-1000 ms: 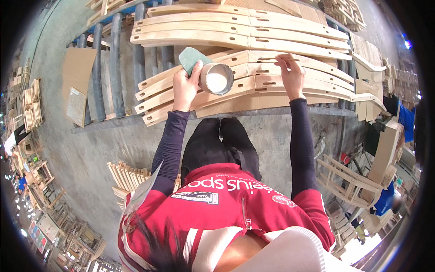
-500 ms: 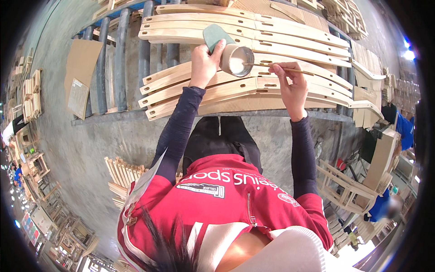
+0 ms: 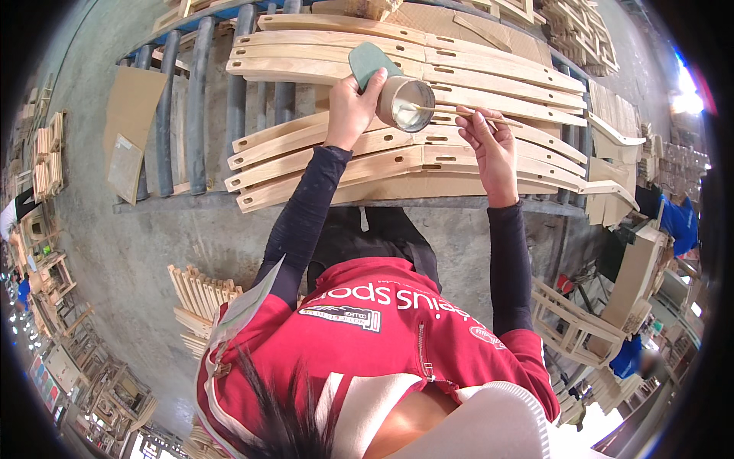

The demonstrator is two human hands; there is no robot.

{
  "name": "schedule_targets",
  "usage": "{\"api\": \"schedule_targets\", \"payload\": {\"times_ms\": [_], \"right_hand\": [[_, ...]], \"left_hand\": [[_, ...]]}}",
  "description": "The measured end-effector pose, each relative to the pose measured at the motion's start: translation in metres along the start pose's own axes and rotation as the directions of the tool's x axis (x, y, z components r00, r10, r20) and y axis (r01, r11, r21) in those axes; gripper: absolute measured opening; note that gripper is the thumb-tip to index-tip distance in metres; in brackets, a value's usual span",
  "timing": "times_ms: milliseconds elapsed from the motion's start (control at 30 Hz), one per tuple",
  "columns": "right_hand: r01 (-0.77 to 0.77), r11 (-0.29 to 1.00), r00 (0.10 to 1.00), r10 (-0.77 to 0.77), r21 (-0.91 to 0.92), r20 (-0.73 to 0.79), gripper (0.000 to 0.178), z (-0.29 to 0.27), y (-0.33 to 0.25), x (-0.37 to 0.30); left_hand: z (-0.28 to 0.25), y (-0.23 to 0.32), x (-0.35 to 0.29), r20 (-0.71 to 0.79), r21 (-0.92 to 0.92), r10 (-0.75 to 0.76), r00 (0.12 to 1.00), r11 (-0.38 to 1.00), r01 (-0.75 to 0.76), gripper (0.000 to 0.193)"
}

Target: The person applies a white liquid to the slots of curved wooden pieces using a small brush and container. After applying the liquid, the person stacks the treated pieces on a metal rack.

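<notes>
My left hand (image 3: 350, 113) is closed around a round brownish cup (image 3: 388, 98), tipped so that its mouth faces right. White, glue-like paste (image 3: 407, 119) lies inside it. A flat green pad (image 3: 372, 61) sticks out beyond the thumb, against the cup's far side. Pinched in the fingers of my right hand (image 3: 493, 153) is a thin wooden stick (image 3: 451, 112), whose far end reaches into the cup and is coated white. Both hands are above long, slightly bent wooden slats (image 3: 367, 167) with slots cut in them, laid side by side in two groups.
The slats rest on a roller conveyor (image 3: 200, 107) partly covered with cardboard (image 3: 138, 107). Two curved wooden pieces (image 3: 612, 190) lie at its right end. Stacked wooden strips (image 3: 200, 294) stand on the floor at left, and a wooden frame (image 3: 573, 317) at right.
The cup and my left hand have shifted slightly right relative to the slats. The stick is still in the cup, and my right hand has turned a little. The whole view has moved slightly.
</notes>
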State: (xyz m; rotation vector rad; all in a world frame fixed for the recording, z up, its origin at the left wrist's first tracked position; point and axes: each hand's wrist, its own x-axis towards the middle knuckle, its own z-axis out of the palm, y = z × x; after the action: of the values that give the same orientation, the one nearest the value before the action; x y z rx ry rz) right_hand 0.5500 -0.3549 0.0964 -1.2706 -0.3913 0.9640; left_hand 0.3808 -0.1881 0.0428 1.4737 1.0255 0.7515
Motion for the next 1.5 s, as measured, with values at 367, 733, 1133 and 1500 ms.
{"api": "schedule_targets", "payload": {"times_ms": [367, 733, 1133, 1500], "right_hand": [[0.021, 0.999, 0.998, -0.019, 0.033, -0.06, 0.017, -0.029, 0.0, 0.041], [0.177, 0.679, 0.942, -0.326, -0.713, -0.077, 0.024, -0.061, 0.032, 0.1], [0.164, 0.531, 0.955, -0.296, -0.832, -0.001, 0.023, -0.049, 0.035, 0.106], [0.233, 0.417, 0.958, -0.252, -0.879, 0.134, 0.017, -0.033, 0.03, 0.112]], "left_hand": [[0.013, -0.019, 0.015, -0.028, -0.029, -0.004, 1.0, 1.0, 0.003, 0.039], [-0.012, -0.043, 0.003, -0.086, -0.075, -0.054, 0.995, 0.996, 0.047, 0.039], [-0.018, -0.047, -0.005, -0.101, -0.037, -0.098, 0.99, 0.995, 0.095, 0.039], [-0.022, -0.043, -0.009, -0.116, -0.047, -0.092, 0.989, 0.995, 0.087, 0.04]]}}
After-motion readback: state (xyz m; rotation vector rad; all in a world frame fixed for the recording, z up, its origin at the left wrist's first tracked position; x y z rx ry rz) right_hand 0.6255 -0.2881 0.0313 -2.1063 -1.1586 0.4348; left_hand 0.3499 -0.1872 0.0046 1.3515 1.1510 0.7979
